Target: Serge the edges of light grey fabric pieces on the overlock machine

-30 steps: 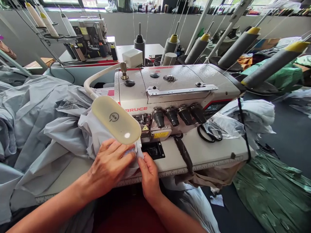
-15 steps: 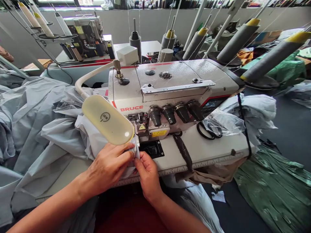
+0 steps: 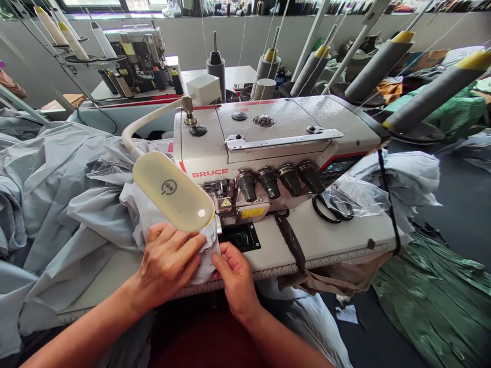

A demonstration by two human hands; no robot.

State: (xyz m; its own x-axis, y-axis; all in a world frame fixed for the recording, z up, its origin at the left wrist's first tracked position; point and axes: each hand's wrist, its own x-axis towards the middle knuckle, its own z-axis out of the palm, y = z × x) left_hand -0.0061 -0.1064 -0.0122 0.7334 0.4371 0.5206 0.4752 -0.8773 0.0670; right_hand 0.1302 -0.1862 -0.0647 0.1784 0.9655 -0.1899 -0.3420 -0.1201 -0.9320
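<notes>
Light-gray fabric: laid at the front left of the BRUCE overlock sewing machine, partly beneath the oval lamp, and spread over the surface. Its edge is pinched between thumb and fingers of the right hand. It is covered by the bent fingers of the left hand; whether any is gripped there cannot be told. Gray thread cones are mounted behind the machine.

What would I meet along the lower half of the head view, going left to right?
Grey cloth → left hand → right hand → brown strip → paper scrap → green cloth.
</notes>
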